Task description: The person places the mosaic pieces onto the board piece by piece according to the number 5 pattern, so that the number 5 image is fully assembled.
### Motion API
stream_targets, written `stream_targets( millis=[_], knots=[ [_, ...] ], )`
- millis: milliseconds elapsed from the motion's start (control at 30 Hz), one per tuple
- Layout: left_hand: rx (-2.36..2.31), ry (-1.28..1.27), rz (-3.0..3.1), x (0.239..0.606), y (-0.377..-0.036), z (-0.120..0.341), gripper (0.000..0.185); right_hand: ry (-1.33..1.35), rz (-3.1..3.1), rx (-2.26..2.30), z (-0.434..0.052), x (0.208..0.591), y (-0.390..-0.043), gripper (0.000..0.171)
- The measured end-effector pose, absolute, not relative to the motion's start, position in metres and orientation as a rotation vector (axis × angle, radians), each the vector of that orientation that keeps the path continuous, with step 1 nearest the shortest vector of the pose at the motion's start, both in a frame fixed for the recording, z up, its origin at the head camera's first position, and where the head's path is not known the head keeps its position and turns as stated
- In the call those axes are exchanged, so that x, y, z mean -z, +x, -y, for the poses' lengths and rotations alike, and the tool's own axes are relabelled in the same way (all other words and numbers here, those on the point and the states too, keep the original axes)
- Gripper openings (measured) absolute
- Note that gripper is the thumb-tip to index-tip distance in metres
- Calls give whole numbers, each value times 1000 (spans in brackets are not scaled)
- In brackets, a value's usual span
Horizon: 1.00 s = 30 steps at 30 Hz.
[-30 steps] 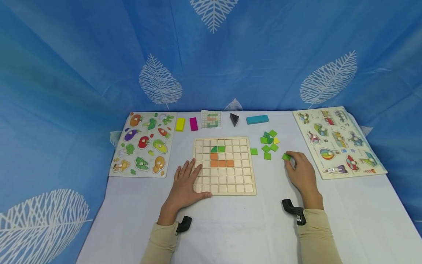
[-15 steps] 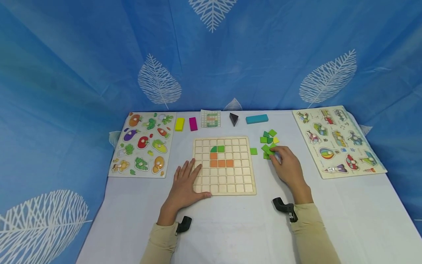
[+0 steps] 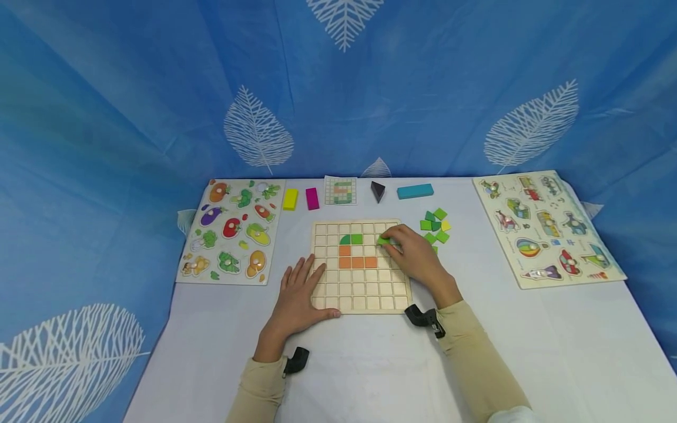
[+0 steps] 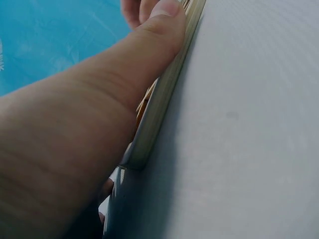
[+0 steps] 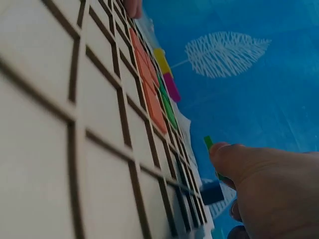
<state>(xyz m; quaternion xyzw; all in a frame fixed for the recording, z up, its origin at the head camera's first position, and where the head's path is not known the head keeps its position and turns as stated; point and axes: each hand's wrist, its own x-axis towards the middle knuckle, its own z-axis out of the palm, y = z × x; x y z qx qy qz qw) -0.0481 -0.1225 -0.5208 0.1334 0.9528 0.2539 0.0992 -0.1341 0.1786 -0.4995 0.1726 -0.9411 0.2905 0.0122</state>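
Observation:
My right hand [image 3: 420,258] pinches a green square tile [image 3: 383,240] between thumb and fingers, over the right part of the wooden grid board [image 3: 359,304]. In the right wrist view, that tile [image 5: 208,143] pokes out past the thumb. My left hand [image 3: 296,301] lies with spread fingers on the board's left edge, its thumb along the near edge. The left wrist view shows that thumb [image 4: 162,30] against the board's side. Set in the grid are a green quarter-round tile [image 3: 345,239], a green square [image 3: 357,239] and several orange squares [image 3: 358,262].
Several loose green tiles [image 3: 426,225] and a yellow one [image 3: 446,225] lie right of the board. Behind it stand a pattern card [image 3: 341,191] and yellow, magenta, black and blue blocks [image 3: 415,191]. A vegetable puzzle [image 3: 227,276] and a vehicle puzzle [image 3: 520,276] flank them.
My right hand has moved left with the green tile, from right of the loose tiles, past them, to over the board. My left hand has stayed put.

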Motion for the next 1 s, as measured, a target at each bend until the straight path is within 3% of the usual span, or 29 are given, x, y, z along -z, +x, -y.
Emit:
stream_targets(
  millis=[400, 1000],
  knots=[
    [-774, 408, -2819, 520, -48, 123, 116, 705, 3031, -790, -154, 506, -156, 24],
    [-813, 396, -2794, 519, -50, 122, 117, 693, 3039, -641, -157, 510, -155, 27]
  ],
)
